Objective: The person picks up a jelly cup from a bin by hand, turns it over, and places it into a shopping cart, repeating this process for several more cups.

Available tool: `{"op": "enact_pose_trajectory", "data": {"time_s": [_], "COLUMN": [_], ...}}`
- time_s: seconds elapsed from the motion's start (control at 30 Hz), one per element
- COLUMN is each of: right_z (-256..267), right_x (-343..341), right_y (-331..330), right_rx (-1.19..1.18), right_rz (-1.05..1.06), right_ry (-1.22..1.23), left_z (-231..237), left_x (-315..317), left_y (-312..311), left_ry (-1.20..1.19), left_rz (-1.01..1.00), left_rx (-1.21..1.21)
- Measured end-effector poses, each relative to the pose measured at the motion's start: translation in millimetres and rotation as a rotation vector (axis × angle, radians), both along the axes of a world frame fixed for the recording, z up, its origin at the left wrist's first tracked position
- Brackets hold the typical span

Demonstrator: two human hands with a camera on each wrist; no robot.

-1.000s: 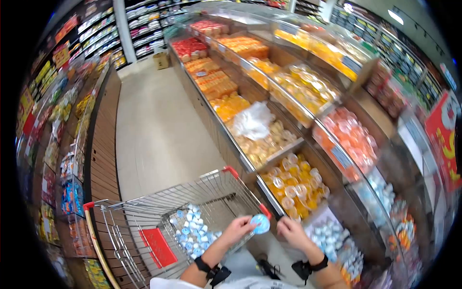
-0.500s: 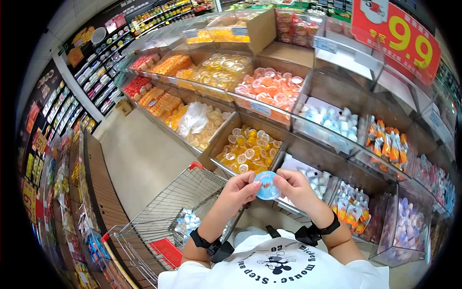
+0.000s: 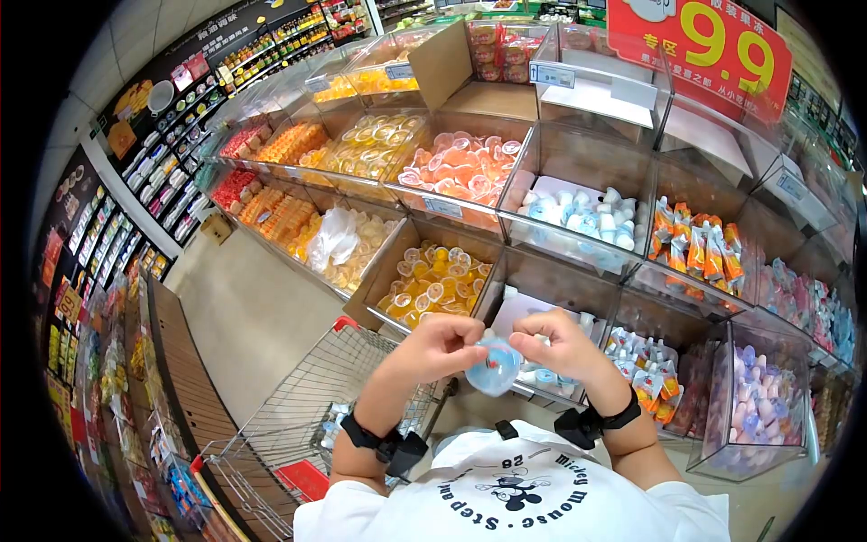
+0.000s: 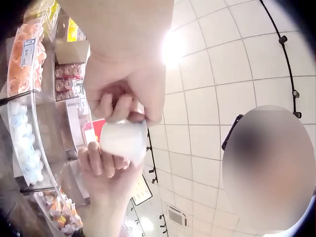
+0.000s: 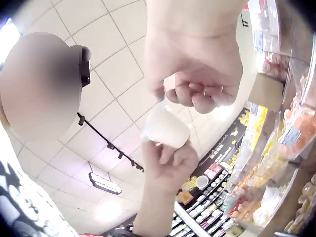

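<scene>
A small jelly cup (image 3: 495, 369) with a clear, blue-printed lid is held up in front of the white shirt. On its left side my left hand (image 3: 442, 348) pinches the rim between thumb and curled fingers. My right hand (image 3: 560, 345) pinches the lid's edge at the upper right. In the left wrist view the cup's white body (image 4: 123, 140) shows between the two hands. The right wrist view shows the same cup (image 5: 168, 129), with the right hand's thumb at its top edge and the left hand's fingers against its other end.
A wire shopping cart (image 3: 307, 397) with several small cups inside stands at lower left. Ahead rise tiered clear bins of yellow jelly cups (image 3: 438, 280), orange cups (image 3: 465, 167), white-and-blue cups (image 3: 587, 217) and orange pouches (image 3: 700, 248). An aisle floor (image 3: 244, 298) runs off at left.
The head view has swung right from the cart toward the bins. My right hand, apart from the cup a second ago, has come to its rim; the cup now hangs slightly lower and tilted.
</scene>
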State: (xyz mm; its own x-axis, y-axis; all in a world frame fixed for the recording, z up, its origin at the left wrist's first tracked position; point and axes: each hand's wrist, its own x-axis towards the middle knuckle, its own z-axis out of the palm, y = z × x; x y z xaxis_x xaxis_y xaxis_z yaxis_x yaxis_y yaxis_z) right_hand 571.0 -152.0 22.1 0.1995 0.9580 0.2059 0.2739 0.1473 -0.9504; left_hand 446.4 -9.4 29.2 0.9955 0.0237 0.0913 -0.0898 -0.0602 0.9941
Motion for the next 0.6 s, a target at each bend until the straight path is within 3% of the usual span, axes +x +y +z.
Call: {"op": "enact_pose_trajectory", "data": {"time_s": [0.03,0.13,0.17,0.3,0.4,0.6], "right_z": [-7,5,5,-12,-9,1], "right_x": [2,-5,-7,-8,-13,-21], "right_y": [4,2,2,9,11,12], "right_rx": [0.102,0.012,0.08,0.223,0.325,0.6], "right_rz": [0.005,0.128,0.098,-0.359,-0.565,-0.649], "right_ry": [-0.06,-0.143,-0.097,0.402,0.376,0.639], "left_z": [2,2,5,12,5,32], "left_x": [3,14,16,31,40,62], "left_y": [4,4,-1,-11,-16,-28], "left_ry": [0.044,0.079,0.029,-0.079,-0.152,-0.265], "left_rz": [-0.118,-0.182,-0.133,0.432,0.408,0.255], "left_rx": [0.071,0.062,-0.002,0.135,0.367,0.254]}}
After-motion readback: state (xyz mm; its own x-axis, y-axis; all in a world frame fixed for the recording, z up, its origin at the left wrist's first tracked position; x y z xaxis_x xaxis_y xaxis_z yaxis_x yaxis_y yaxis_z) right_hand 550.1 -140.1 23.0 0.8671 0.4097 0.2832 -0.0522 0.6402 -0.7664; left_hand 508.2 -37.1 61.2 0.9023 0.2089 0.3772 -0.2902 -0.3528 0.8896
